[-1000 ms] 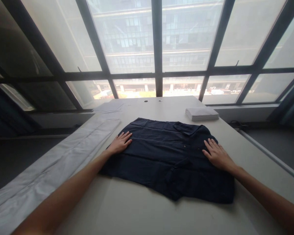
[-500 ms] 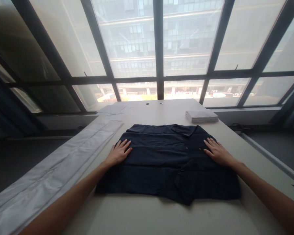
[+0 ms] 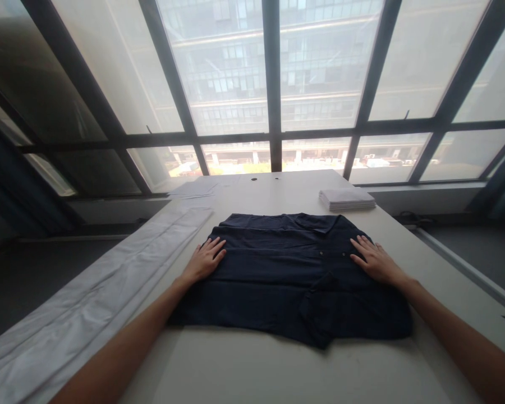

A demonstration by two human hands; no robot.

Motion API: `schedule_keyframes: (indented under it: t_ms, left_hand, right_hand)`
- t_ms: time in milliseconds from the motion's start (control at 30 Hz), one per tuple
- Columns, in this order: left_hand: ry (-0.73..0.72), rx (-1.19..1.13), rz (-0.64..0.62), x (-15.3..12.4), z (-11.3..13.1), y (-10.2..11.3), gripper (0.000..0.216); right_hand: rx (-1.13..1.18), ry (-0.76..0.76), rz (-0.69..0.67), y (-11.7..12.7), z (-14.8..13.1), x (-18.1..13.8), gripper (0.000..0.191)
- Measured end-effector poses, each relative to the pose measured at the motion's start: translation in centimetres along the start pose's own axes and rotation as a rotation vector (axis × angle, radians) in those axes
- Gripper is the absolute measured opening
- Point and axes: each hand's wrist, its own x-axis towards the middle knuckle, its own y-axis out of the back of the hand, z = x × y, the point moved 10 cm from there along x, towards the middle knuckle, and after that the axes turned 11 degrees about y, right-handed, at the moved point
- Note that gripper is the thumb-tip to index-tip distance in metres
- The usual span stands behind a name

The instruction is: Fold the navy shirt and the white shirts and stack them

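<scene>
A dark navy short-sleeved shirt [image 3: 269,280] is spread over the white table [image 3: 278,365], its hem toward the left and its shoulders toward the right. Small buttons show near its right end. On its left edge rests my left hand [image 3: 206,258], palm down with the fingers extended. My right hand [image 3: 374,259] lies flat on the right part of the shirt, fingers spread. Both hands touch the cloth without gripping it.
Along the table's left side runs a long strip of white fabric [image 3: 122,275]. White sheets [image 3: 193,188] lie at the back left. A folded white cloth stack [image 3: 347,199] sits at the back right. Large windows [image 3: 315,73] rise behind the table.
The shirt's near left edge has drawn slightly away from me and to the right. My hands stay almost where they were, flat on the cloth.
</scene>
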Motion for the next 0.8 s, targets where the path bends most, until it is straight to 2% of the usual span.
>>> schedule_keyframes:
  t_ms: [300,600,700,800]
  left_hand:
    - [0.012,0.007,-0.002,0.0,-0.1,0.0,0.059]
    - [0.018,-0.037,-0.033,0.2,-0.3,0.0,0.059]
    - [0.023,-0.069,0.016,0.4,-0.7,0.6,0.058]
    - [-0.032,-0.157,0.103,0.2,-0.5,2.6,0.060]
  right_hand:
    - [0.072,0.001,0.165,2.1,-0.1,-0.2,0.056]
    - [0.122,0.032,0.060,0.5,-0.2,-0.4,0.055]
    - [0.145,0.040,0.145,2.0,-0.5,-0.4,0.054]
    - [0.178,0.042,0.319,5.2,-0.8,-0.9,0.048]
